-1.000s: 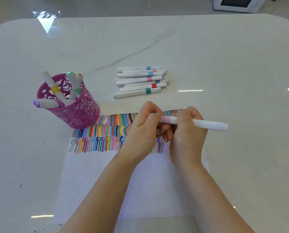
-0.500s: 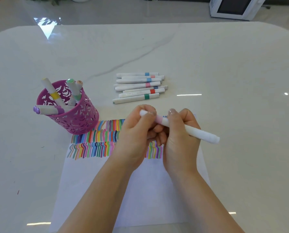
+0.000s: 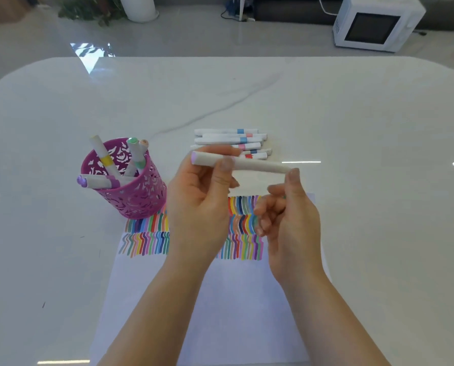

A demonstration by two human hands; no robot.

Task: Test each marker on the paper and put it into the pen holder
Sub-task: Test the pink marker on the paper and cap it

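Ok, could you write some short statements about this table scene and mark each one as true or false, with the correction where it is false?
1. The left hand grips a white plastic marker with a lilac end, level above the white paper sheet. True.
2. The round magenta perforated pen holder lies on its side. False: it stands upright.
3. The pen holder is empty. False: four markers stand in it.
4. A pile of white markers lies on the glossy white table beyond the paper. True.
5. The paper is blank. False: rows of coloured strokes cover its far part.
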